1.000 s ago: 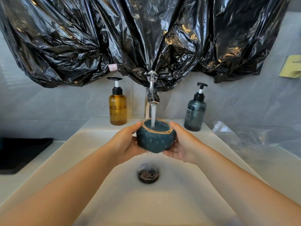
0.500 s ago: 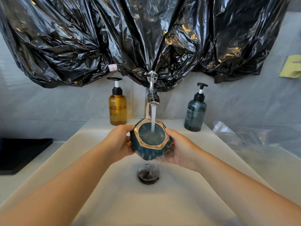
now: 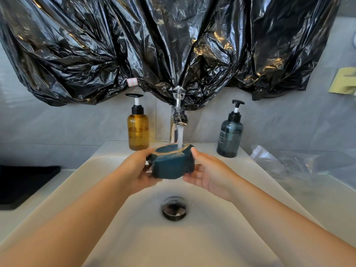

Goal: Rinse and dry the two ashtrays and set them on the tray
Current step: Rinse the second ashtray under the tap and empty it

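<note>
A dark teal ashtray (image 3: 173, 163) with a tan rim is held upright over the white sink (image 3: 100, 174), under the running tap (image 3: 178, 120). Water falls into its hollow. My left hand (image 3: 136, 170) grips its left side with fingers curled underneath and thumb at the rim. My right hand (image 3: 207, 175) cups its right side, thumb up against the wall. The ashtray looks blurred from motion. A second ashtray is not in view. A black tray (image 3: 23, 182) lies on the counter at the left.
An amber pump bottle (image 3: 138, 130) stands left of the tap, a blue-grey one (image 3: 230, 138) right of it. The drain (image 3: 174, 208) sits below my hands. Clear crumpled plastic (image 3: 285, 162) lies on the right counter. Black bin-bag plastic (image 3: 173, 45) covers the wall above.
The ashtray was tipped toward me with its hollow facing the camera half a second ago; now it is turned back upright under the stream. Both hands stayed on its sides.
</note>
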{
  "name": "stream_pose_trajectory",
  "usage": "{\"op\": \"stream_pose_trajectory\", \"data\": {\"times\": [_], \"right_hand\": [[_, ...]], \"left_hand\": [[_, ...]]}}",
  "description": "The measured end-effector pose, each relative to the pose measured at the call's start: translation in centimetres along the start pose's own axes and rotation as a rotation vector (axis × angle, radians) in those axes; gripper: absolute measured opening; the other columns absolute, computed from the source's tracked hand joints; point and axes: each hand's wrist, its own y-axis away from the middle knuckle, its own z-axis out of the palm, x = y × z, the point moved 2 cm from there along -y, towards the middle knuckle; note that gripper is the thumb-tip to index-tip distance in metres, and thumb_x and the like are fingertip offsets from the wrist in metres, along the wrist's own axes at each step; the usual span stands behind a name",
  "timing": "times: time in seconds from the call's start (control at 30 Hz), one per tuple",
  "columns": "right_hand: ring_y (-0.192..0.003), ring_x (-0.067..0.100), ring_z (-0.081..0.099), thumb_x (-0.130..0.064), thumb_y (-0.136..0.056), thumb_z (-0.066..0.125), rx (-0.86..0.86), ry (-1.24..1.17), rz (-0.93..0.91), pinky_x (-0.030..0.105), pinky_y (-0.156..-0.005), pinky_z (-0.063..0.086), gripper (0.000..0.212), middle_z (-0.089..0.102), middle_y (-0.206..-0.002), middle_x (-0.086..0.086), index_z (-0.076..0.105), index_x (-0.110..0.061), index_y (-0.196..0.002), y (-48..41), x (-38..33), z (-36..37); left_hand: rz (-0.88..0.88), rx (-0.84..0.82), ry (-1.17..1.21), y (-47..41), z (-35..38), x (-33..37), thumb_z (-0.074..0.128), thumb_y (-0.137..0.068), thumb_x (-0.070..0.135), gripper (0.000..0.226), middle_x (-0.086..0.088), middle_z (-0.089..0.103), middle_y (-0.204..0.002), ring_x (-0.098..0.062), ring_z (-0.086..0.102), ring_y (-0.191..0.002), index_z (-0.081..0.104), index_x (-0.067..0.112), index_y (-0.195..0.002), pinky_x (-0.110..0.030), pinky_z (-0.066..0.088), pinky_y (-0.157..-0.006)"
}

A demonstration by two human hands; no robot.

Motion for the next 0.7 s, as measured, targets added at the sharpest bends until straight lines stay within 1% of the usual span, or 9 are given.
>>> {"op": "stream_pose_trajectory", "data": {"times": [0.1, 0.17, 0.23, 0.3, 0.4, 0.5, 0.57, 0.63, 0.7], "right_hand": [[-0.082, 0.023, 0.068, -0.05, -0.096, 0.046, 0.065, 0.114, 0.025, 0.029, -0.069, 0.059, 0.034, 0.065, -0.104, 0.017, 0.058, -0.022, -0.11, 0.3, -0.2, -0.6], [-0.082, 0.021, 0.067, -0.06, -0.091, 0.045, 0.074, 0.25, 0.014, 0.029, -0.072, 0.059, 0.039, 0.065, -0.099, 0.014, 0.058, -0.025, -0.104, 0.5, -0.5, -0.8], [-0.087, 0.019, 0.065, -0.065, -0.088, 0.043, 0.047, 0.379, -0.01, 0.032, -0.078, 0.059, 0.044, 0.063, -0.1, 0.01, 0.057, -0.029, -0.111, 0.6, -0.7, -1.0], [-0.104, 0.015, 0.059, -0.07, -0.082, 0.043, -0.019, 0.466, -0.037, 0.036, -0.087, 0.057, 0.056, 0.058, -0.116, 0.0, 0.049, -0.039, -0.129, 0.6, -0.6, -1.1], [-0.127, 0.002, 0.045, -0.065, -0.078, 0.055, -0.165, 0.485, -0.138, 0.039, -0.102, 0.048, 0.058, 0.045, -0.138, -0.023, 0.034, -0.059, -0.131, 0.6, 0.0, -0.8], [-0.124, -0.001, 0.049, -0.046, -0.088, 0.061, -0.15, 0.498, -0.272, 0.032, -0.092, 0.055, 0.072, 0.043, -0.144, -0.021, 0.02, -0.048, -0.147, 0.2, 0.4, -0.6], [-0.121, 0.003, 0.054, -0.052, -0.083, 0.059, -0.099, 0.524, -0.335, 0.027, -0.083, 0.058, 0.082, 0.043, -0.143, -0.017, 0.015, -0.042, -0.151, -0.2, 0.1, -0.7], [-0.113, 0.011, 0.062, -0.06, -0.077, 0.055, -0.056, 0.555, -0.374, 0.026, -0.079, 0.058, 0.075, 0.051, -0.136, -0.015, 0.028, -0.043, -0.145, -0.3, -0.2, -0.9], [-0.101, 0.014, 0.068, -0.063, -0.075, 0.052, 0.003, 0.546, -0.378, 0.029, -0.077, 0.06, 0.061, 0.06, -0.127, -0.009, 0.044, -0.041, -0.132, -0.3, -0.5, -1.2]], "left_hand": [[-0.007, -0.097, 0.005, 0.8, 0.8, 0.0, 0.055, -0.095, 0.026, 0.029, -0.019, 0.064, -0.108, -0.032, 0.066, -0.09, 0.053, 0.012, -0.119, -0.037, 0.06, -0.059], [-0.048, -0.133, 0.057, 1.2, 1.1, 0.0, 0.056, -0.094, 0.027, 0.031, -0.019, 0.064, -0.108, -0.032, 0.066, -0.09, 0.053, 0.012, -0.12, -0.037, 0.061, -0.059], [-0.09, -0.149, 0.123, 1.4, 1.2, -0.1, 0.057, -0.093, 0.027, 0.032, -0.018, 0.064, -0.109, -0.032, 0.065, -0.091, 0.052, 0.012, -0.12, -0.037, 0.061, -0.062], [-0.128, -0.146, 0.192, 1.3, 1.0, -0.1, 0.058, -0.093, 0.028, 0.034, -0.02, 0.062, -0.112, -0.033, 0.064, -0.093, 0.051, 0.011, -0.122, -0.037, 0.06, -0.061], [-0.152, -0.152, 0.235, 1.1, 0.5, 0.0, 0.058, -0.093, 0.028, 0.038, -0.022, 0.062, -0.116, -0.034, 0.066, -0.092, 0.051, 0.01, -0.125, -0.037, 0.061, -0.057], [-0.166, -0.187, 0.247, 0.9, 0.2, 0.1, 0.058, -0.093, 0.029, 0.038, -0.022, 0.066, -0.111, -0.033, 0.07, -0.085, 0.052, 0.009, -0.125, -0.034, 0.061, -0.057], [-0.185, -0.227, 0.2, 0.9, 0.3, 0.0, 0.057, -0.093, 0.033, 0.041, -0.022, 0.064, -0.115, -0.036, 0.068, -0.092, 0.052, 0.012, -0.127, -0.032, 0.06, -0.053], [-0.189, -0.259, 0.085, 0.9, 0.4, -0.1, 0.054, -0.091, 0.046, 0.046, -0.022, 0.063, -0.116, -0.037, 0.066, -0.1, 0.053, 0.017, -0.126, -0.03, 0.06, -0.053], [-0.164, -0.293, -0.122, 1.0, 0.5, -0.2, 0.044, -0.085, 0.067, 0.06, -0.024, 0.066, -0.113, -0.034, 0.066, -0.098, 0.052, 0.021, -0.123, -0.029, 0.059, -0.056]]}}
